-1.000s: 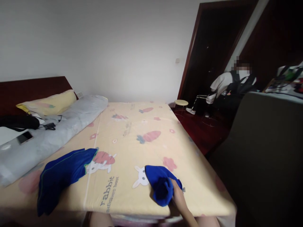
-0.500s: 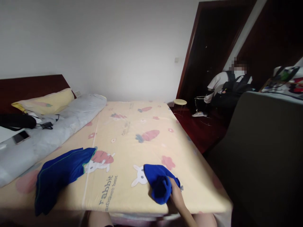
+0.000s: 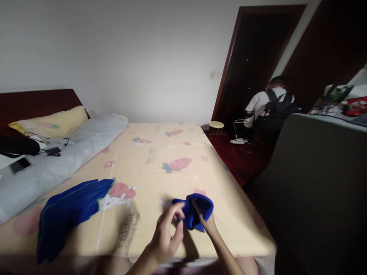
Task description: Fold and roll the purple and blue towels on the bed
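Note:
A small bunched blue cloth (image 3: 196,211) is held just above the near edge of the bed. My right hand (image 3: 207,224) grips it from below on the right. My left hand (image 3: 168,233) has its fingers pinching the cloth's left side. A larger blue garment with green trim (image 3: 69,214) lies flat on the yellow printed sheet (image 3: 160,160) to the left, apart from both hands.
A grey rolled quilt (image 3: 63,156), a yellow pillow (image 3: 48,124), a phone (image 3: 19,165) and cables lie at the bed's head. A person with a backpack (image 3: 268,109) sits by the dark door. A dark chair back (image 3: 321,183) stands at right, a small stool (image 3: 216,125) beyond the bed.
My left hand has come up into view and taken hold of the small blue cloth. My right hand has lifted the cloth a little off the sheet.

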The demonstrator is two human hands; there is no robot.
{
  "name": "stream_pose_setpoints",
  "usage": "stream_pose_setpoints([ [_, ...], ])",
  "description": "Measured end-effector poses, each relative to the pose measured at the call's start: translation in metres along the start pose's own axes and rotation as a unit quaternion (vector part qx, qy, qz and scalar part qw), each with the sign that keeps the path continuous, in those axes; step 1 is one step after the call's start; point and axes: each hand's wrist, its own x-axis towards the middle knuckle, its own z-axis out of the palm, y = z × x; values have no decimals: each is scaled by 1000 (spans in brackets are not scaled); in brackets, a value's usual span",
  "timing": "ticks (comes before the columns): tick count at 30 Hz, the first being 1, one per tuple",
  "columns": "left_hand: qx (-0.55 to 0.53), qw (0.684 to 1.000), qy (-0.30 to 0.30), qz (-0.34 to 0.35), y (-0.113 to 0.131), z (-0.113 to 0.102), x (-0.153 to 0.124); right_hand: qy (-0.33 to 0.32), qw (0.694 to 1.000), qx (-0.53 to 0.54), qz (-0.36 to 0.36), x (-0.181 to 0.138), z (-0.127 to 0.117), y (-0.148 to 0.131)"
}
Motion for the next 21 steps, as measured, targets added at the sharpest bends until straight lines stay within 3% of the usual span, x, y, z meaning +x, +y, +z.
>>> stream_pose_setpoints([
  [3,64,995,-40,-60,-29,29,0,-8,996,88,21,7,9,-42],
  [7,58,990,4,-126,-58,30,7,-65,983,157,76,7,6,-87],
  [10,13,988,14,-151,-56,14,11,-118,973,177,91,10,-13,-102],
  [15,-82,976,39,-199,-48,-28,15,-180,970,125,103,20,-56,-103],
  [18,-78,976,-40,-200,-53,-53,18,-205,970,104,81,24,-73,-95],
  [21,-13,975,-138,-171,-64,-76,30,-184,981,56,39,32,-78,-80],
])
